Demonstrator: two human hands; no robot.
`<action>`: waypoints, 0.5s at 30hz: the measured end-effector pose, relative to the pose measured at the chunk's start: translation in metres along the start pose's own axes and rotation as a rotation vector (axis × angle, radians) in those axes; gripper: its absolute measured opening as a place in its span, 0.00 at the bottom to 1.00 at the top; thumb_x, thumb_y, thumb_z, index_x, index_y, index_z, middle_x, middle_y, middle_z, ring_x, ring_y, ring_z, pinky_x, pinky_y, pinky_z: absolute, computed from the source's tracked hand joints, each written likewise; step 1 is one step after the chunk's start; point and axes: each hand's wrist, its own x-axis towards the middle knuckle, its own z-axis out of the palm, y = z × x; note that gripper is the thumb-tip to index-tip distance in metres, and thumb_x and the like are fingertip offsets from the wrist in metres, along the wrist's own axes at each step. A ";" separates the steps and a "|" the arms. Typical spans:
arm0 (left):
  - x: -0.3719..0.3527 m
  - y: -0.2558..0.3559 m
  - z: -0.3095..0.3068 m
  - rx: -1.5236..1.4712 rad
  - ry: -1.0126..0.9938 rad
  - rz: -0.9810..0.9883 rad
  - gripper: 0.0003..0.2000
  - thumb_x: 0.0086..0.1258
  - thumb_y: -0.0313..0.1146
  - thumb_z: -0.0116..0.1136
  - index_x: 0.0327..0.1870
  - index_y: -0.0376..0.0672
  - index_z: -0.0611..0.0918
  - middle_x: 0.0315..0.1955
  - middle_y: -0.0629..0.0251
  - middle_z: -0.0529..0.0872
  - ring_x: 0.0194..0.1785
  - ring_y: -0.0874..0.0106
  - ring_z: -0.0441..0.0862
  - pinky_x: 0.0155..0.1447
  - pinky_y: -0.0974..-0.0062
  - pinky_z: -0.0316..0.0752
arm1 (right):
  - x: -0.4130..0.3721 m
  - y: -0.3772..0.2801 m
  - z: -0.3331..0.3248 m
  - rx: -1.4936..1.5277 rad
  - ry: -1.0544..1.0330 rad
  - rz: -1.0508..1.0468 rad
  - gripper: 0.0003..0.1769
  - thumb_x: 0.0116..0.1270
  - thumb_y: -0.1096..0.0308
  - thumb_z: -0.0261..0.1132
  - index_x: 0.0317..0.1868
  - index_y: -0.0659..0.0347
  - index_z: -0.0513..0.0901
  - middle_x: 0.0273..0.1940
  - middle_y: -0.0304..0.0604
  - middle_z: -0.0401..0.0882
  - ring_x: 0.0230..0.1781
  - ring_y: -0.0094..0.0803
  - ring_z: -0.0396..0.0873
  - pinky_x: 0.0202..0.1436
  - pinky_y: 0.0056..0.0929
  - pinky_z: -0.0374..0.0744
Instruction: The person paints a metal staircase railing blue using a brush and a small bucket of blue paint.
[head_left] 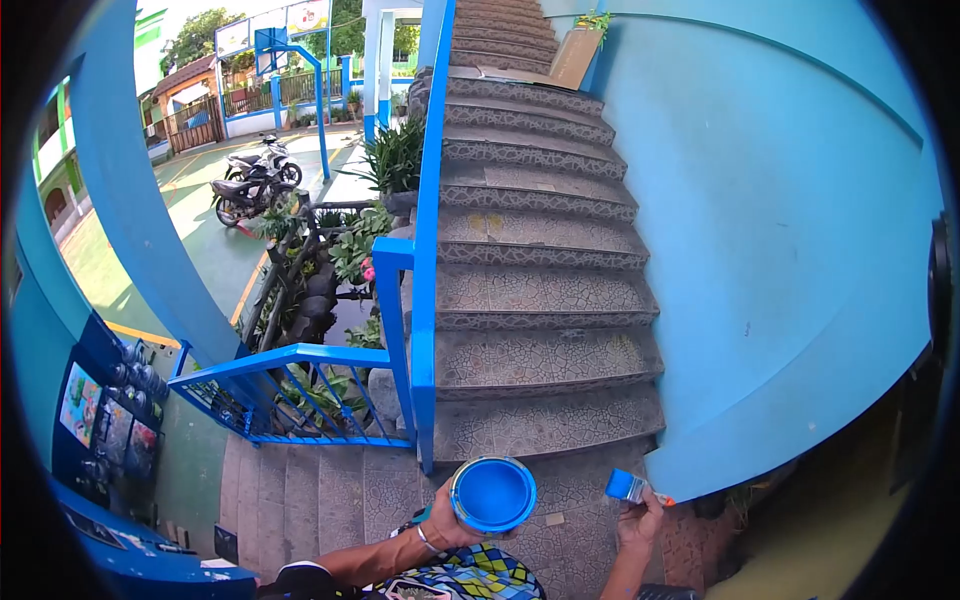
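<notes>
An open can of blue paint (493, 495) is held in front of my body, with my left hand (446, 522) wrapped around its side. The can's mouth faces up toward me, and blue paint shows inside the rim. To the right, my right hand (640, 520) grips a paintbrush (634, 489) by its handle. Its bristles are coated in blue and point left, apart from the can. The handle has an orange end. Part of my left hand is hidden behind the can.
Tiled stairs (545, 350) rise ahead, with a piece of cardboard (575, 58) near the top. A blue railing (424, 300) runs along their left side, and a light-blue wall (760, 250) stands on the right. Plants (395, 155) and parked motorcycles (255, 190) are beyond the railing.
</notes>
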 end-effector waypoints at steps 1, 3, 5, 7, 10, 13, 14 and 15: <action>0.004 -0.002 0.009 0.009 0.022 0.021 0.34 0.74 0.63 0.45 0.74 0.51 0.76 0.72 0.49 0.77 0.69 0.42 0.76 0.66 0.30 0.69 | 0.007 0.000 0.014 0.003 -0.031 0.024 0.14 0.66 0.73 0.73 0.50 0.57 0.82 0.44 0.39 0.89 0.43 0.33 0.90 0.43 0.34 0.92; 0.015 -0.004 0.020 0.017 0.071 0.063 0.34 0.74 0.64 0.46 0.74 0.51 0.76 0.71 0.49 0.78 0.68 0.43 0.77 0.65 0.30 0.70 | 0.021 -0.002 0.039 -0.001 -0.121 0.094 0.14 0.65 0.75 0.73 0.50 0.56 0.83 0.44 0.39 0.89 0.43 0.32 0.90 0.44 0.34 0.92; 0.030 -0.001 0.015 0.016 0.077 0.087 0.34 0.74 0.64 0.46 0.74 0.51 0.76 0.71 0.50 0.78 0.67 0.43 0.78 0.63 0.31 0.71 | 0.041 0.002 0.061 -0.005 -0.130 0.124 0.12 0.66 0.75 0.73 0.49 0.56 0.83 0.44 0.39 0.90 0.44 0.32 0.90 0.44 0.33 0.92; 0.047 0.002 0.016 -0.028 0.072 0.115 0.33 0.76 0.62 0.46 0.74 0.52 0.76 0.71 0.52 0.78 0.67 0.43 0.78 0.60 0.31 0.74 | 0.064 0.008 0.075 0.001 -0.125 0.156 0.10 0.67 0.75 0.72 0.48 0.58 0.84 0.45 0.40 0.90 0.44 0.33 0.91 0.44 0.35 0.92; 0.080 0.014 0.012 -0.007 0.005 0.195 0.36 0.77 0.63 0.47 0.77 0.47 0.71 0.75 0.42 0.70 0.70 0.44 0.75 0.64 0.37 0.75 | 0.110 0.014 0.096 0.012 -0.180 0.220 0.09 0.69 0.74 0.71 0.48 0.60 0.85 0.45 0.42 0.90 0.44 0.34 0.91 0.44 0.37 0.93; 0.116 0.037 0.004 0.004 0.059 0.254 0.34 0.80 0.61 0.47 0.78 0.46 0.71 0.78 0.42 0.67 0.70 0.43 0.75 0.65 0.37 0.75 | 0.166 0.018 0.119 -0.002 -0.234 0.285 0.09 0.70 0.73 0.70 0.49 0.61 0.85 0.45 0.43 0.91 0.44 0.35 0.91 0.43 0.38 0.93; 0.131 0.047 0.001 -0.020 0.054 0.265 0.33 0.81 0.60 0.46 0.78 0.47 0.71 0.78 0.42 0.66 0.70 0.43 0.75 0.66 0.36 0.75 | 0.186 0.018 0.134 -0.017 -0.248 0.298 0.08 0.70 0.73 0.70 0.49 0.61 0.85 0.45 0.43 0.91 0.44 0.35 0.91 0.43 0.37 0.93; 0.145 0.057 -0.002 -0.044 0.053 0.277 0.32 0.81 0.59 0.46 0.78 0.47 0.71 0.78 0.43 0.66 0.69 0.43 0.75 0.67 0.35 0.75 | 0.207 0.018 0.152 -0.029 -0.245 0.304 0.09 0.70 0.74 0.70 0.49 0.61 0.85 0.45 0.42 0.91 0.44 0.34 0.91 0.44 0.36 0.92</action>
